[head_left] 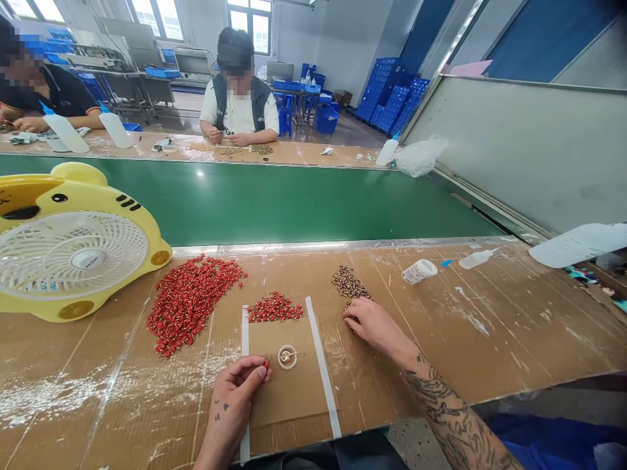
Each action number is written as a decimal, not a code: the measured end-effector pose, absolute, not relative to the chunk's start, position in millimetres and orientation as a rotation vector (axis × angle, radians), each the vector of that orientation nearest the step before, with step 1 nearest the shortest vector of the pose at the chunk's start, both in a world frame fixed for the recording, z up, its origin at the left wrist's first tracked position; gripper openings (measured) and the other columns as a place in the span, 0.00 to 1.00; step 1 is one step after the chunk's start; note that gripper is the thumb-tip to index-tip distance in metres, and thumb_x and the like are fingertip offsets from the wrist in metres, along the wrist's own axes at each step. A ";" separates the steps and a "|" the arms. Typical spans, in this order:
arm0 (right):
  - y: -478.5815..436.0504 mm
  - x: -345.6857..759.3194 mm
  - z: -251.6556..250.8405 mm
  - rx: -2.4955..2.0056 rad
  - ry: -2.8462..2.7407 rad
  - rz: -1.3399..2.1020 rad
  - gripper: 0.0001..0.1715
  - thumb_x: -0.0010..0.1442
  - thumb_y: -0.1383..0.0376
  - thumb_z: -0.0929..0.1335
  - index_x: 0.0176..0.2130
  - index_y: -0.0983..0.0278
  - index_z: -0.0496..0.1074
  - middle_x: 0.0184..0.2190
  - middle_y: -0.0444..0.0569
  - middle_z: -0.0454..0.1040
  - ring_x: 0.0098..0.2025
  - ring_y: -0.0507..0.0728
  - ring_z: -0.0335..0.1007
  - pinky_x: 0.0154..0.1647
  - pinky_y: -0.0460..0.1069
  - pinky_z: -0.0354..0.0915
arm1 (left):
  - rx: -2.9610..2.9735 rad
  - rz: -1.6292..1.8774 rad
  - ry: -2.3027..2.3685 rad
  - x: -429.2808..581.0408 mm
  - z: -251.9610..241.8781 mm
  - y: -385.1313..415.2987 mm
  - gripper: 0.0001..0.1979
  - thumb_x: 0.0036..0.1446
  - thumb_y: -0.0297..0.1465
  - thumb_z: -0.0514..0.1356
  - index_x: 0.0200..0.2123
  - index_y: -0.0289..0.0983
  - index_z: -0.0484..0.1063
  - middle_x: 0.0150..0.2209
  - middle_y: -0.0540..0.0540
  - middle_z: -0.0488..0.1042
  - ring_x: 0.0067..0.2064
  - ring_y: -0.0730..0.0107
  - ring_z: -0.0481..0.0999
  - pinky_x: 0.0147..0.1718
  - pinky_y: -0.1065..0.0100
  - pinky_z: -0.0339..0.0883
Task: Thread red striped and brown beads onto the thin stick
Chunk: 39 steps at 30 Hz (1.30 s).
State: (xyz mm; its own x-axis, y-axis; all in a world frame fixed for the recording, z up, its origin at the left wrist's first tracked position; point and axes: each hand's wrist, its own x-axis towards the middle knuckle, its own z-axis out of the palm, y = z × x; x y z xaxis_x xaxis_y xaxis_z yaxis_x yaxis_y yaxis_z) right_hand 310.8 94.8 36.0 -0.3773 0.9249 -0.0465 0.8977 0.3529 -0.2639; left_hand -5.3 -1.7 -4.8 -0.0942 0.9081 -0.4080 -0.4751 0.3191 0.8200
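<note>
Between the thumb and fingers of my left hand (240, 388) is a small red piece (266, 365), pinched beside a small round cup (287, 357) with a thin stick in it. The cup rests on a cardboard sheet (289, 398) edged by white tape strips. My right hand (372, 323) reaches into the near end of a pile of small brown-and-gold pieces (349, 282); its fingers are curled down, and what they hold is hidden. A small heap of red pieces (275, 307) lies at the sheet's far edge, and a larger red pile (189, 300) spreads to its left.
A yellow animal-shaped fan (157, 228) stands at the left. To the right lie a white bottle (419, 271), a blue cap (446, 263) and a dropper bottle (477, 258). Beyond the green belt (304, 202), a co-worker (239, 98) handles small pieces; another person (53, 91) sits far left.
</note>
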 end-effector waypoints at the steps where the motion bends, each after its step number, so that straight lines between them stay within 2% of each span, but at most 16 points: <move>1: 96.0 310.1 35.7 -1.690 -2.484 0.380 0.11 0.61 0.73 0.67 0.29 0.64 0.77 0.32 0.53 0.76 0.40 0.62 0.70 0.43 0.53 0.66 | 0.495 1.240 1.147 -5.6 -6.2 -2.1 0.14 0.38 0.34 0.78 0.29 0.35 0.83 0.25 0.47 0.81 0.28 0.70 0.79 0.33 0.74 0.73; 4: 97.8 311.0 39.7 -1.677 -2.445 0.418 0.10 0.62 0.73 0.67 0.30 0.64 0.76 0.33 0.52 0.76 0.39 0.61 0.71 0.43 0.53 0.66 | 0.518 1.242 1.147 -6.5 -9.1 -2.4 0.13 0.39 0.34 0.77 0.29 0.35 0.83 0.25 0.46 0.82 0.29 0.69 0.80 0.34 0.73 0.73; 8: 88.8 304.4 47.1 -1.619 -2.333 0.518 0.09 0.66 0.67 0.66 0.35 0.63 0.76 0.35 0.49 0.78 0.37 0.57 0.73 0.41 0.50 0.68 | 0.549 1.245 1.154 -5.4 -7.2 -1.6 0.12 0.41 0.34 0.76 0.29 0.35 0.83 0.26 0.46 0.82 0.29 0.68 0.79 0.33 0.72 0.73; 13: 60.4 258.4 45.2 -1.280 -1.932 0.980 0.09 0.64 0.62 0.70 0.34 0.62 0.80 0.33 0.49 0.81 0.35 0.56 0.76 0.39 0.49 0.69 | 0.594 1.257 1.190 1.2 2.1 -5.5 0.11 0.43 0.34 0.75 0.29 0.35 0.83 0.26 0.45 0.82 0.29 0.66 0.80 0.33 0.70 0.73; 18: 35.6 207.9 46.7 -1.054 -1.795 1.229 0.06 0.62 0.65 0.71 0.35 0.61 0.81 0.33 0.48 0.81 0.35 0.55 0.77 0.38 0.48 0.70 | 0.762 1.276 1.219 8.3 18.6 -12.4 0.06 0.48 0.33 0.72 0.29 0.36 0.83 0.27 0.45 0.82 0.29 0.65 0.79 0.31 0.69 0.73; 26: 27.3 190.2 54.8 -1.031 -1.820 1.217 0.05 0.60 0.70 0.70 0.32 0.62 0.78 0.31 0.47 0.79 0.35 0.55 0.75 0.40 0.48 0.68 | 1.108 1.313 1.284 10.5 34.6 -16.9 0.02 0.53 0.30 0.69 0.29 0.39 0.84 0.30 0.43 0.81 0.33 0.62 0.79 0.33 0.68 0.73; 34: 25.3 185.7 62.3 -1.014 -1.883 1.172 0.07 0.62 0.68 0.69 0.33 0.62 0.79 0.31 0.48 0.79 0.34 0.55 0.75 0.38 0.48 0.68 | 1.289 1.314 1.311 9.1 35.4 -19.5 0.05 0.57 0.29 0.66 0.32 0.41 0.85 0.32 0.42 0.83 0.35 0.60 0.81 0.36 0.66 0.74; 39: 26.1 186.5 59.8 -1.014 -1.812 1.288 0.06 0.61 0.66 0.71 0.34 0.62 0.81 0.31 0.49 0.80 0.35 0.55 0.76 0.39 0.48 0.69 | 1.257 1.303 1.330 6.9 39.5 -18.5 0.05 0.55 0.30 0.67 0.31 0.43 0.85 0.31 0.43 0.84 0.34 0.60 0.82 0.36 0.66 0.74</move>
State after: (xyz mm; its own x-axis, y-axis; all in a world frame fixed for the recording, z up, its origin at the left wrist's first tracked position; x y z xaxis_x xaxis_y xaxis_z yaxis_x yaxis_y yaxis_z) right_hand 186.5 26.1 59.8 -0.4620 0.8823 0.0903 0.2046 0.2051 -0.9571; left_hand 6.9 -18.5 39.5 -0.1166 0.9910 0.0656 0.0858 -0.0558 0.9947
